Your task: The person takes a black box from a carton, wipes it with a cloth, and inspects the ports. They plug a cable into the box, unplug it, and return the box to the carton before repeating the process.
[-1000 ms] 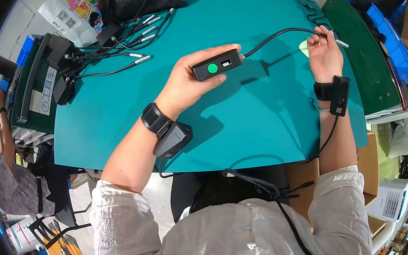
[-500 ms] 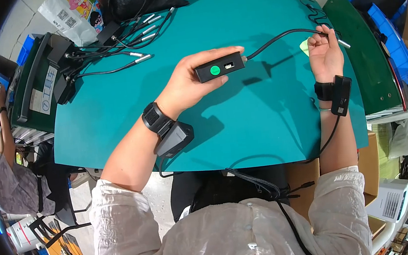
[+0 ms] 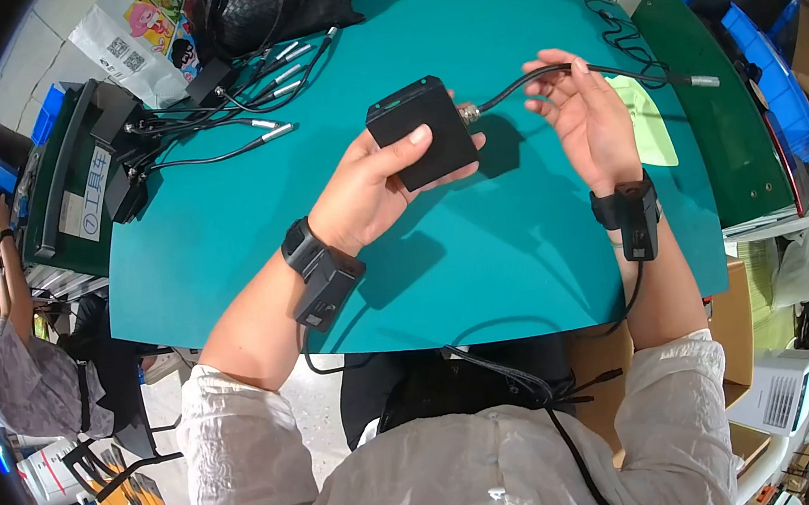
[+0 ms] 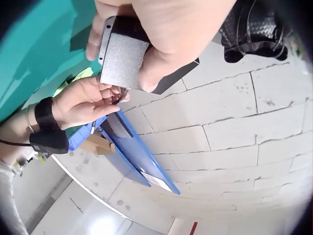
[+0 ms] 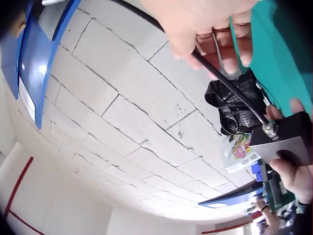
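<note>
My left hand point(image 3: 362, 187) grips a flat black box point(image 3: 437, 144), thumb across its broad face and fingers behind. From a metal fitting on the box's right side runs a black cable point(image 3: 510, 84). My right hand point(image 3: 595, 126) pinches this cable between thumb and index finger, with the other fingers loosely bent. Past that hand the cable ends in a silver connector point(image 3: 702, 81). In the left wrist view the box point(image 4: 124, 61) shows a speckled grey-black face. The right wrist view has the cable point(image 5: 230, 85) slanting from the thumb down to the fitting.
Several black boxes with cables point(image 3: 238, 152) lie at the table's left, by a dark green bin point(image 3: 68, 191). A black bag point(image 3: 281, 2) and a printed white bag point(image 3: 138, 58) stand behind. Yellow-green paper point(image 3: 647, 125) lies under my right forearm's side; a thin black cable point(image 3: 614, 29) is farther back.
The left hand has turned the box from its narrow side with the green sticker to a broad face. The right hand has shifted left along the cable, leaving more cable beyond it.
</note>
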The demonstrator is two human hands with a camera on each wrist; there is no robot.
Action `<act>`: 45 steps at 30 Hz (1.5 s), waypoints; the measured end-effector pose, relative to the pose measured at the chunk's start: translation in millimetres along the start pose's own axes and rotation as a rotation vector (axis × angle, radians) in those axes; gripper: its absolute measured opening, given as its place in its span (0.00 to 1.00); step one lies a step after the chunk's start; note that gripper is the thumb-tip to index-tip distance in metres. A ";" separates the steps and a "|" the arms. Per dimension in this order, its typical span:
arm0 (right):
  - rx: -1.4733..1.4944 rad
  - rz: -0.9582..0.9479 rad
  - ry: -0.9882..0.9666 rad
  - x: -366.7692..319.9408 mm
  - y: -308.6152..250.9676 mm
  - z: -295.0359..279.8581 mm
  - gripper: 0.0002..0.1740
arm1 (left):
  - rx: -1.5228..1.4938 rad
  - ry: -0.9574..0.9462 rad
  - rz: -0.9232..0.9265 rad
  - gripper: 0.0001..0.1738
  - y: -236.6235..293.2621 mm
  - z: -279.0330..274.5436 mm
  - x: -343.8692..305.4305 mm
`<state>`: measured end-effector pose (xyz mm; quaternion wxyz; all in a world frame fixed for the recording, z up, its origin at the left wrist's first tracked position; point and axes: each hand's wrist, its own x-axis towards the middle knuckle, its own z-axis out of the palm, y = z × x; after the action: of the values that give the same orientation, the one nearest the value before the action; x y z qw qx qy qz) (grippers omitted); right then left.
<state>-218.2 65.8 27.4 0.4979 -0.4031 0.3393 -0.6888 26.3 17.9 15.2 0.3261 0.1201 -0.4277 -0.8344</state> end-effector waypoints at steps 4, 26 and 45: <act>-0.017 0.110 -0.013 -2.5 0.8 3.6 0.23 | -0.059 -0.013 0.024 0.34 3.1 -4.1 0.5; -1.317 -0.411 -0.292 -8.6 -14.0 12.6 0.14 | -0.191 -0.138 -0.021 0.31 2.6 -18.4 2.8; -1.836 -0.392 -0.535 -84.9 -81.6 88.9 0.11 | 0.162 -0.263 -0.086 0.28 -5.2 -5.0 -9.7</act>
<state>-157.2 163.8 119.3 -0.0725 -0.8266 0.5465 -0.1131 33.7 23.2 7.3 0.2204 0.0538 -0.5273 -0.8188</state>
